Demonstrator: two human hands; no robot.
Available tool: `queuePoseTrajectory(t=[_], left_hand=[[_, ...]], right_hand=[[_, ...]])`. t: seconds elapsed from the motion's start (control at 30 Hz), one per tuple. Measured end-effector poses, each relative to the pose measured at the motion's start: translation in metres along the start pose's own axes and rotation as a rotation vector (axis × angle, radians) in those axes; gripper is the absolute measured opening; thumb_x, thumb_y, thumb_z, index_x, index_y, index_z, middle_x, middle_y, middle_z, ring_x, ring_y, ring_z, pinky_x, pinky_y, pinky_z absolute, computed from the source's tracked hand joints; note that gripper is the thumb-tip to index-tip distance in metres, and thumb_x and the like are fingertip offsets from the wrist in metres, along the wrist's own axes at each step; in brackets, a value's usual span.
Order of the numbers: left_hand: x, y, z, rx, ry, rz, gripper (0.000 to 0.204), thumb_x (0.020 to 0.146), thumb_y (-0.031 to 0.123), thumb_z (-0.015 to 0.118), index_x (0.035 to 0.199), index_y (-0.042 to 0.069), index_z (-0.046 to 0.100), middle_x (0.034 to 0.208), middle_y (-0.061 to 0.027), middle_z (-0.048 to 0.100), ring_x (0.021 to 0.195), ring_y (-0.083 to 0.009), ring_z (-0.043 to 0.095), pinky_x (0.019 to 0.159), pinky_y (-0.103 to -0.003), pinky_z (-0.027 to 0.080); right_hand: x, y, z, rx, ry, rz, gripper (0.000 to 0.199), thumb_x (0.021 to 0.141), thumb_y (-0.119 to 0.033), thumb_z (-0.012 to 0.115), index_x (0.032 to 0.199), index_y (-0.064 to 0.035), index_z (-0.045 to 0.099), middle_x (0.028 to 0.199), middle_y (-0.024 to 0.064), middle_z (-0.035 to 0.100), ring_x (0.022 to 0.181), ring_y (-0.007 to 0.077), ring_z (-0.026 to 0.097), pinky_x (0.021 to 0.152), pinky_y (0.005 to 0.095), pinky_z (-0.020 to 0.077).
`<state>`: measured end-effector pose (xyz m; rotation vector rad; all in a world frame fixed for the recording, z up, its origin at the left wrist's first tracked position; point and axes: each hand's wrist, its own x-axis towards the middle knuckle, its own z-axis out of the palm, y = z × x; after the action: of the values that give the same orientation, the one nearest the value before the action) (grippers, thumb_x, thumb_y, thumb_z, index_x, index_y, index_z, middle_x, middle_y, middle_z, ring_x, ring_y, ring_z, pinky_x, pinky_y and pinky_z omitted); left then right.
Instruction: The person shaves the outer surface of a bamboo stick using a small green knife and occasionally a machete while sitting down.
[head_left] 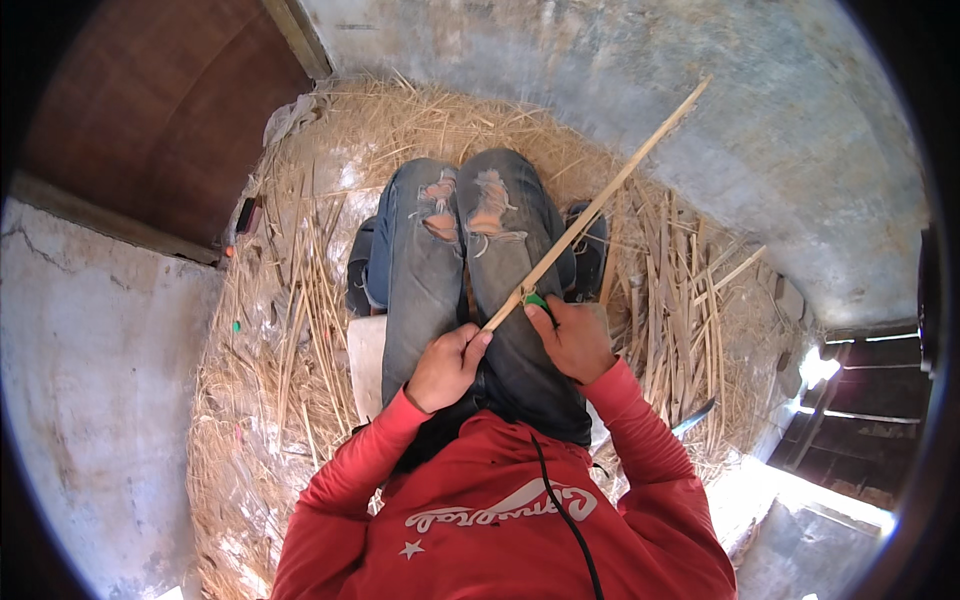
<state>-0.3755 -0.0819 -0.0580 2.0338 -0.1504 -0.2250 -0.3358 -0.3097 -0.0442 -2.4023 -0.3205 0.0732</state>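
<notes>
A long, pale bamboo strip (610,190) slants from my lap up to the far right, its far end in front of the wall. My left hand (447,368) is closed on the strip's near end, above my thighs. To the right of it, my right hand (572,340) is closed, holding a small green thing (535,300) against the strip's side. Most of that green thing is hidden by my fingers, so its kind does not show. Small shavings curl where it meets the strip. My knees (425,250) in torn jeans lie under the strip.
Shavings and fibres (370,110) cover the floor. Loose strips (290,330) lie at left; a thicker pile of strips (665,300) lies at right. A curved blade-like tip (695,415) shows beside my right forearm. Walls (750,110) enclose the space; a brown panel (170,110) stands far left.
</notes>
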Motion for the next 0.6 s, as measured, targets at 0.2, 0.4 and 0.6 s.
queuePoseTrajectory(t=[0.2,0.4,0.6], left_hand=[[0.001,0.006,0.0,0.036,0.013,-0.013,0.029,0.104,0.025,0.057,0.088,0.001,0.058,0.07,-0.0219,0.057,0.069,-0.0412,0.058,0.062,-0.047,0.046],[-0.021,0.01,-0.017,0.148,0.013,0.003,0.024,0.104,0.023,0.057,0.091,0.003,0.059,0.072,-0.0244,0.059,0.071,-0.0485,0.061,0.061,-0.053,0.046],[-0.089,0.0,-0.051,0.179,-0.052,-0.089,0.022,0.104,0.021,0.056,0.092,0.003,0.058,0.069,-0.0226,0.056,0.069,-0.0465,0.061,0.058,-0.05,0.045]], right_hand=[[0.0,0.001,0.006,-0.082,0.024,0.018,0.045,0.102,-0.045,0.057,0.084,-0.004,0.061,0.065,0.0247,0.061,0.064,0.0462,0.062,0.056,0.0544,0.0465],[-0.002,-0.003,0.019,-0.068,0.085,0.028,0.042,0.101,-0.044,0.059,0.086,-0.0051,0.063,0.065,0.0235,0.061,0.064,0.0457,0.062,0.056,0.0535,0.0462],[-0.001,-0.003,0.025,-0.086,0.139,0.025,0.046,0.101,-0.05,0.056,0.088,-0.0062,0.063,0.065,0.0224,0.062,0.063,0.0451,0.063,0.056,0.0544,0.048]])
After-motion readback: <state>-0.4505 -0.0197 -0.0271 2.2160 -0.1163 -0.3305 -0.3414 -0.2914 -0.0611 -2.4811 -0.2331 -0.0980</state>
